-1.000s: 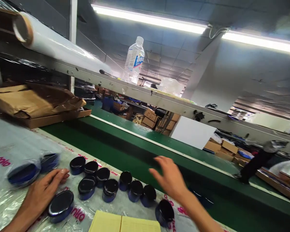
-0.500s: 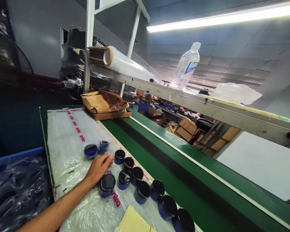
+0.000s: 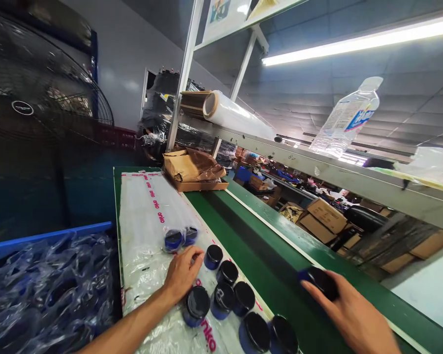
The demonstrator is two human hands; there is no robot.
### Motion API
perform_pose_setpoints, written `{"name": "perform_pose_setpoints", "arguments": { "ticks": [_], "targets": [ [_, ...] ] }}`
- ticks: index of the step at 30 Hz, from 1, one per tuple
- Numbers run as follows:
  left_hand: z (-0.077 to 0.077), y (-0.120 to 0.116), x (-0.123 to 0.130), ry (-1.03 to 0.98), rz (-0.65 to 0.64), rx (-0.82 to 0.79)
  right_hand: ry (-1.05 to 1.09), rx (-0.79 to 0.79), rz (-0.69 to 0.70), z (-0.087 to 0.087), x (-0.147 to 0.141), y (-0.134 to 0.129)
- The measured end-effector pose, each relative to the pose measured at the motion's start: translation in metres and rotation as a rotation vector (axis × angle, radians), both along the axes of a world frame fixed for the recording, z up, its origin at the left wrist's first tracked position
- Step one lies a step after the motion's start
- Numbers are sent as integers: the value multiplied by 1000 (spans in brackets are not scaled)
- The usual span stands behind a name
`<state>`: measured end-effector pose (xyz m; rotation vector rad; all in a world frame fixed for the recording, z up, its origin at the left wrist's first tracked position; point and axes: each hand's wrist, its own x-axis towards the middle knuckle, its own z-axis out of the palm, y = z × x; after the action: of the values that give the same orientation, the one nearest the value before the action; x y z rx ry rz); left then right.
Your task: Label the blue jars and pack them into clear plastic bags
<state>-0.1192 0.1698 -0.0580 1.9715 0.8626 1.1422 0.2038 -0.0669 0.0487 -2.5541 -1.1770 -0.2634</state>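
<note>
Several blue jars with black lids stand in a group on the plastic-covered bench (image 3: 140, 196), one of them a near jar (image 3: 196, 306). My left hand (image 3: 184, 270) rests by the group, its fingers curled together beside a small jar (image 3: 213, 256); whether anything is inside them is hidden. Just beyond it lie two plastic-wrapped jars (image 3: 174, 239). Over the green belt, my right hand (image 3: 354, 309) grips a black-lidded jar (image 3: 319, 282) between thumb and fingers.
A blue crate (image 3: 59, 234) of bagged jars is at the left, below a large fan (image 3: 22, 108). An open cardboard box (image 3: 201, 186) sits at the far end. Above the belt, a shelf (image 3: 299, 160) holds a film roll (image 3: 236, 115) and a bottle (image 3: 349, 118).
The view has shifted left, so the scene sits further right. My right hand has come into view holding a jar. My left hand stays near the small jar.
</note>
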Motion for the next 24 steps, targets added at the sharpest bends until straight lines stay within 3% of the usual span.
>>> {"name": "perform_pose_setpoints", "arguments": {
  "ticks": [2, 4, 7, 10, 16, 24],
  "targets": [
    [-3, 2, 1, 7, -9, 16, 47, -69, 112, 19, -39, 65],
    [-6, 3, 1, 14, -12, 25, 37, -97, 253, 28, -75, 124],
    [-8, 5, 2, 25, -16, 32, 56, -106, 352, 20, -113, 193],
    [-9, 6, 3, 40, -18, 34, 86, -142, 428, 1, -132, 239],
    [-9, 5, 4, 52, -9, 47, 165, -218, 521, -27, -150, 277],
    [-9, 6, 4, 57, -3, 58, 376, -184, 522, -34, -147, 272]
  ]
}}
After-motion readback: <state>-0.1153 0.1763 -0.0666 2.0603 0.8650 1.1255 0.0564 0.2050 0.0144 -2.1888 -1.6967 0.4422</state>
